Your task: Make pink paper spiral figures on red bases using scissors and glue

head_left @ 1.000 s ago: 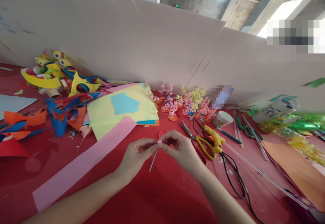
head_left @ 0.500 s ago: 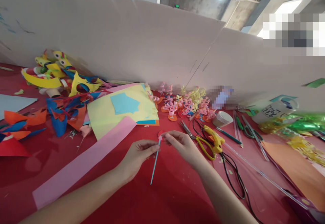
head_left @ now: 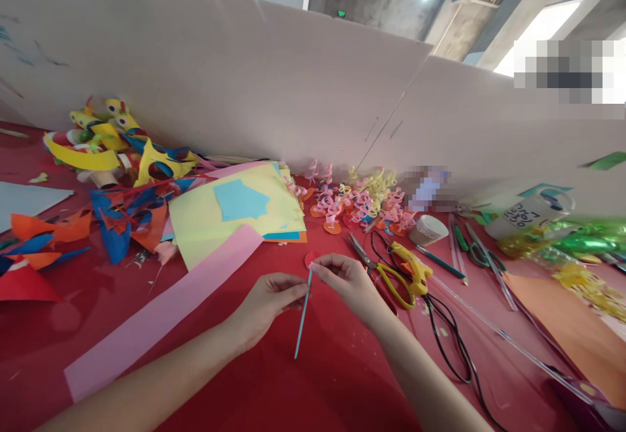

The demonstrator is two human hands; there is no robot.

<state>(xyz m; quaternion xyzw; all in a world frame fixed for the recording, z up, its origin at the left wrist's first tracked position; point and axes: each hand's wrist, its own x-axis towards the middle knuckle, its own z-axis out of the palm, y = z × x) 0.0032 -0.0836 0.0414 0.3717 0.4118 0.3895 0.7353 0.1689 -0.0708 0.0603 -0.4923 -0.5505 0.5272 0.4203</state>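
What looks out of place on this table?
Mainly the black cord by the glue gun, straggling in loose loops, and a pale paper scrap lying loose at the left; both look untidy. The blue stick in the left hand looks straight, with no visible damage.

L hand grip (head_left: 267,300) pinches thin blue stick (head_left: 302,327) over red surface (head_left: 220,389); R hand grip (head_left: 349,282) at its pink top. Far: pink/yel curls (head_left: 334,208). R: yel-hndl scissors (head_left: 362,250) nr glue gun (head_left: 415,269). L: long pink strip (head_left: 161,318), far end over yel sheet (head_left: 195,223).

Right fingers (head_left: 330,277) partly hide the pink bit (head_left: 312,266) topping the blue stick (head_left: 302,321).
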